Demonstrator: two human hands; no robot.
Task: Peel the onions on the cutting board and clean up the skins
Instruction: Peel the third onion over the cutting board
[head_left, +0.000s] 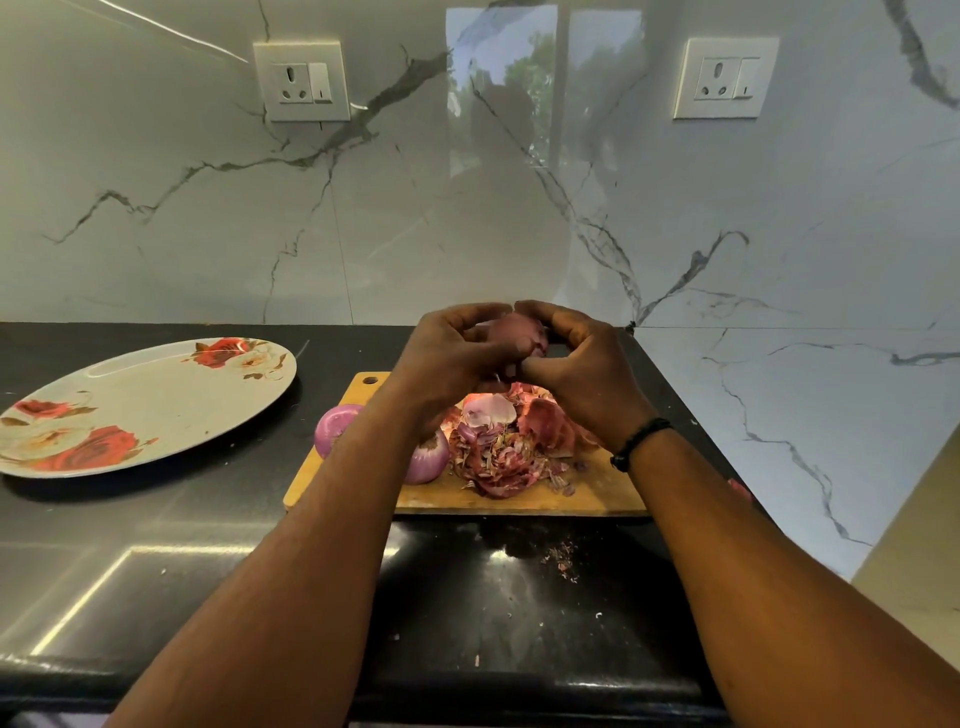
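Both hands (519, 358) curled around onion (511, 335)

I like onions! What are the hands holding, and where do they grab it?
Both hands hold one red onion above the cutting board: the left hand curls round its left side, the right hand its right.

Purple onions (337, 427), white red-rose plate (156, 395), black counter (156, 519), grey-veined marble wall (208, 208).

Floral plate (156, 400) on black counter (156, 545); 2 wall sockets (301, 80) (725, 78) on marble backsplash (208, 218).
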